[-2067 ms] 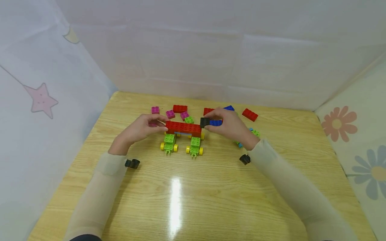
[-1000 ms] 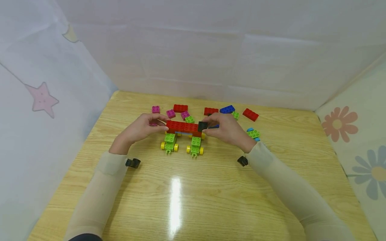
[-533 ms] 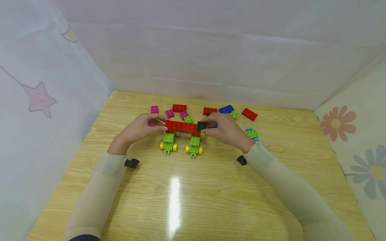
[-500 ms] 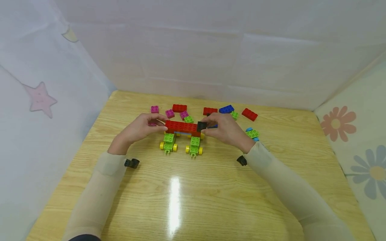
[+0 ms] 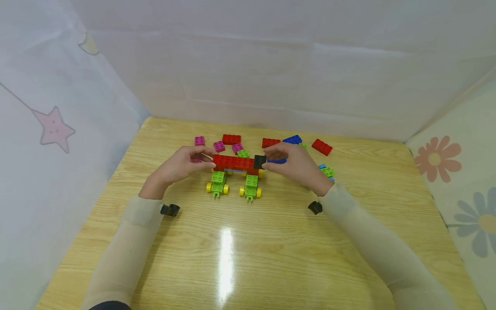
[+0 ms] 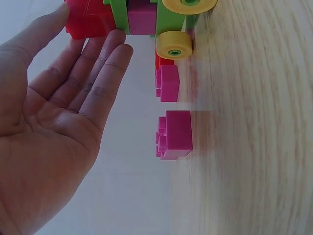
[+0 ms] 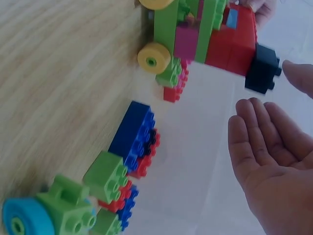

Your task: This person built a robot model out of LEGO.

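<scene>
A toy brick vehicle stands on the table, with a long red brick layer [image 5: 234, 162] bridging two green wheeled bases [image 5: 251, 182] with yellow wheels. On the right end of the red layer sits a small black brick [image 5: 259, 162], studs up. My left hand [image 5: 181, 166] pinches the left end of the red layer, thumb at the near side and fingers behind. My right hand [image 5: 296, 163] has its fingers spread around the black brick without gripping it. The right wrist view shows a gap between those fingers and the black brick [image 7: 263, 68].
Behind the vehicle lie pink bricks [image 5: 218, 146], red bricks [image 5: 321, 147], a blue brick [image 5: 292, 139] and a green brick [image 5: 243, 153]. A green and blue wheeled piece [image 5: 327, 171] sits to the right, partly behind the right wrist. White cloth walls [image 5: 248, 73] border the table.
The right hand brought the black brick left onto the right end of the red layer. Its fingers have since come off it and drawn slightly right. The left hand stayed put.
</scene>
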{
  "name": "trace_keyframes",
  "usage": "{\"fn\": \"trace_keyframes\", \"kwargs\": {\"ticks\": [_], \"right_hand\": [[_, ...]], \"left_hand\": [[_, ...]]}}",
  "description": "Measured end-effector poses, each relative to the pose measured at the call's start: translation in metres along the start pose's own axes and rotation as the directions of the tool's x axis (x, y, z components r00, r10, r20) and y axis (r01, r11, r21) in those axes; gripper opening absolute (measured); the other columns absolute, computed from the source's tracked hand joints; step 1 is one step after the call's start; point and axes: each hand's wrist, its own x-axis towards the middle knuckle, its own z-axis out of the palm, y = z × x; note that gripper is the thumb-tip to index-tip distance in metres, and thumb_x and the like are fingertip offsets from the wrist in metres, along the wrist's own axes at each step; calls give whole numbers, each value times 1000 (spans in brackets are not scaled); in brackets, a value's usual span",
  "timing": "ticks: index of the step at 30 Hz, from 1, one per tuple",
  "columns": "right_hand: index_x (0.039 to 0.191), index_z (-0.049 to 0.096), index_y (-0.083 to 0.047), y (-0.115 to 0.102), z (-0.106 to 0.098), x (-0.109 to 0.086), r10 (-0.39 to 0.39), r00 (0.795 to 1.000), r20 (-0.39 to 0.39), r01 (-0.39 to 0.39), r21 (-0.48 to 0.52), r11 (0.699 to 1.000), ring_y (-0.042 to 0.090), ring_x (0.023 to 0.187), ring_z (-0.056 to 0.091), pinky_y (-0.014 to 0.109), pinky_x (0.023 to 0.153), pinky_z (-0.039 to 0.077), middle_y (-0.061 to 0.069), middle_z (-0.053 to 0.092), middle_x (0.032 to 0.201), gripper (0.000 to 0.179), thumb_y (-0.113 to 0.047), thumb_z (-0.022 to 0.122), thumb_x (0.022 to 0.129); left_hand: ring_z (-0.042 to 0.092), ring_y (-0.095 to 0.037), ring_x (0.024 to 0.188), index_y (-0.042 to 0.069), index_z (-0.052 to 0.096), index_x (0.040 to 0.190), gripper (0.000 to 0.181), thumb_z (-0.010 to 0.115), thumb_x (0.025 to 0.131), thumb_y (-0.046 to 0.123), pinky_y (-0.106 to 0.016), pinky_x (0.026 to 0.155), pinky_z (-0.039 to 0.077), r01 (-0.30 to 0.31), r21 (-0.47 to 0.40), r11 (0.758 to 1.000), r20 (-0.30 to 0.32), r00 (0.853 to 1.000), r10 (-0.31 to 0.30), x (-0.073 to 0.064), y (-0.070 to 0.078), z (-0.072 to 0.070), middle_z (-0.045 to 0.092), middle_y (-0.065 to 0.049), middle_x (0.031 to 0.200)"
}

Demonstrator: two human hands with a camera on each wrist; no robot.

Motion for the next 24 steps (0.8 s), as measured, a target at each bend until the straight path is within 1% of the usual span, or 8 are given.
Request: {"fn": "trace_keyframes", "kwargs": {"ticks": [5,9,13,16,21,24], "right_hand": [[142,76,-20,8,-18,-1,42,998,-41,-38,79,996,24,123,74,52,112,59,5,79,137,41,-36,82,105],[141,76,-21,15,-29,1,69,995,-71,-62,99,993,23,121,74,53,112,59,3,80,134,39,-36,82,105],[141,76,-22,23,-33,9,79,994,-74,-74,68,995,24,124,72,55,114,57,1,79,134,39,-37,82,105],[145,73,-19,30,-32,18,105,993,-51,-103,40,994,25,129,70,56,115,57,1,76,138,44,-38,80,106],[150,70,-12,38,-27,34,126,992,-23,-127,-28,992,30,130,70,55,111,61,8,75,143,50,-35,79,106],[149,70,-9,42,-22,46,123,992,-7,-123,-76,989,32,130,70,55,111,60,12,74,144,49,-31,79,107]], "left_hand": [[75,-31,127,10,71,144,42,78,108,30,-28,100,63,-7,-1,1000,-2,1000,7,1,1,0,73,-13,143],[75,-32,127,9,71,145,42,77,109,29,-33,103,64,-3,2,1000,0,1000,3,0,2,0,72,-14,145],[75,-31,126,10,71,145,42,77,109,29,-38,105,65,2,1,1000,-4,1000,-2,-1,2,1,72,-14,145],[75,-31,126,9,71,145,42,77,109,29,-40,106,65,-1,-7,1000,-1,1000,1,-1,2,2,72,-14,145],[75,-31,127,9,71,145,43,78,108,30,-39,106,64,2,-17,1000,8,1000,-2,0,0,1,72,-14,145],[75,-31,127,9,71,145,43,78,108,29,-35,105,64,1,-16,1000,5,1000,-1,0,-1,1,72,-14,145]]}}
